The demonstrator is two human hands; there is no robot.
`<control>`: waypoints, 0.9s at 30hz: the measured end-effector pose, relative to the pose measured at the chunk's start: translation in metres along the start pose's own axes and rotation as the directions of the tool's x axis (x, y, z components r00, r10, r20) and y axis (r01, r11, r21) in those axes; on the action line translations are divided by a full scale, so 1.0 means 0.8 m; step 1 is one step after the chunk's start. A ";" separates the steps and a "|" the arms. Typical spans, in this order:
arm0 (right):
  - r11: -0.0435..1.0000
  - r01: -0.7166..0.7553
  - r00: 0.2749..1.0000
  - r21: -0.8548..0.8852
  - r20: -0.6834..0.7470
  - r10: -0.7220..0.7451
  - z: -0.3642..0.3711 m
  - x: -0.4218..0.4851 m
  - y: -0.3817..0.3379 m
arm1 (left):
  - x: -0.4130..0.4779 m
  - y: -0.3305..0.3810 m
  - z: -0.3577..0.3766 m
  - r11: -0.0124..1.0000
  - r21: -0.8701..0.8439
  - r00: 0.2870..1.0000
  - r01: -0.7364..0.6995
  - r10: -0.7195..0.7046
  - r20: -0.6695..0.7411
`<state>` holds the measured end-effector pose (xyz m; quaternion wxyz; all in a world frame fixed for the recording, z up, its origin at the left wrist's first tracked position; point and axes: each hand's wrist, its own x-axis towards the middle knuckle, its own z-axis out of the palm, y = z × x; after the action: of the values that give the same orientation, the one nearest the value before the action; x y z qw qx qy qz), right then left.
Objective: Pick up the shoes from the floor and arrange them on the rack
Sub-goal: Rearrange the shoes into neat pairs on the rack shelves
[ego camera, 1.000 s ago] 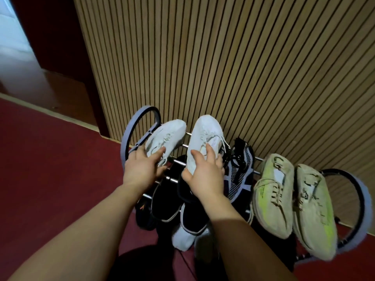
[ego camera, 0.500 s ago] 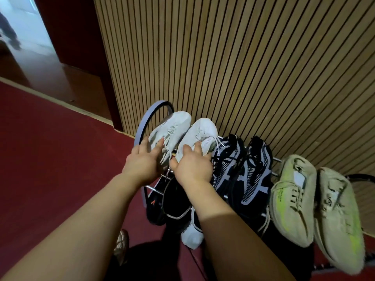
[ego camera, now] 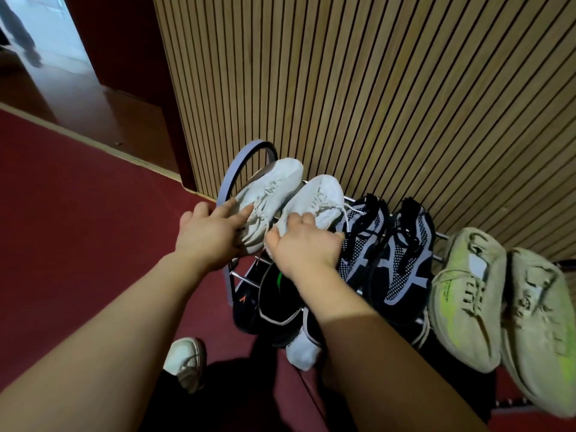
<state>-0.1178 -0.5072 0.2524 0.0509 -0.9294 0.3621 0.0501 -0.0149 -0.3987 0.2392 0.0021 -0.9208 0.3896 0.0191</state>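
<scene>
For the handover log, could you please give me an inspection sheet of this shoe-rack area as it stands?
Surface: red floor; metal rack against the wall.
Job's things: left white shoe and right white shoe on the top tier, then a black-and-grey pair and a beige pair; dark shoes below.
Clutter: nothing seen.
Grippers: left hand lies flat on the left white shoe; right hand has a grip on the right white shoe's heel.
Cables: nothing seen.
Surroundings: slatted wooden wall; doorway upper left.

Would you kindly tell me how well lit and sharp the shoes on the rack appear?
Head view: white shoes evenly lit and fairly sharp; lower tier beneath the right hand in deep shadow, dark shoes there hard to read; wide lens stretches the beige shoes at the right edge.
</scene>
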 end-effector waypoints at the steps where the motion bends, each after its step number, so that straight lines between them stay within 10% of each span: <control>1: 1.000 0.003 1.000 -0.018 0.015 -0.002 -0.004 0.001 0.004 | 0.000 -0.001 0.001 1.000 -0.010 1.000 -0.006 0.006 0.001; 20: 0.960 0.151 0.988 -0.237 0.077 -0.136 0.018 -0.016 -0.014 | -0.002 0.013 0.007 1.000 0.003 1.000 0.014 -0.014 0.015; 27: 0.973 0.228 0.971 0.045 0.065 -0.230 0.017 -0.036 0.032 | -0.003 0.041 -0.009 0.991 -0.131 0.997 0.012 -0.001 0.083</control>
<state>-0.1571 -0.5047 0.2409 0.0862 -0.9615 0.2513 0.0696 -0.0402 -0.4198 0.2469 -0.0423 -0.9186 0.3840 0.0827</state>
